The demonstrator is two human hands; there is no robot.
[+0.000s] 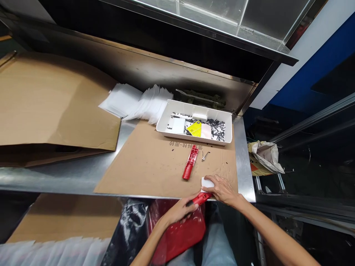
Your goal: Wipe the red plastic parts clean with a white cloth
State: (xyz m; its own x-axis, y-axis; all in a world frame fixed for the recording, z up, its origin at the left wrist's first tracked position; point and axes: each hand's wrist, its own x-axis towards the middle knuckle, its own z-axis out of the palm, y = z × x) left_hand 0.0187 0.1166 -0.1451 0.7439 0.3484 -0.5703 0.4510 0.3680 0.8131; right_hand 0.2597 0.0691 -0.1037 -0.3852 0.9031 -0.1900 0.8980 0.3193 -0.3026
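Cardboard sheet (pixel 155 166) lies on the surface (pixel 69 175). Tray (pixel 194 111) sits on the sheet's far right part; stack of bags (pixel 138 103) left of the tray. Plastic part (pixel 190 162) lies on the sheet, before the tray; clip (pixel 204 156) just right of it. Folded box (pixel 50 107) at far left. Both hands at the sheet's near edge.

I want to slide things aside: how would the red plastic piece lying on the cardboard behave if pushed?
The red plastic piece looks stiff and light. Long and flattish, it would probably slide on the cardboard sheet rather than roll.
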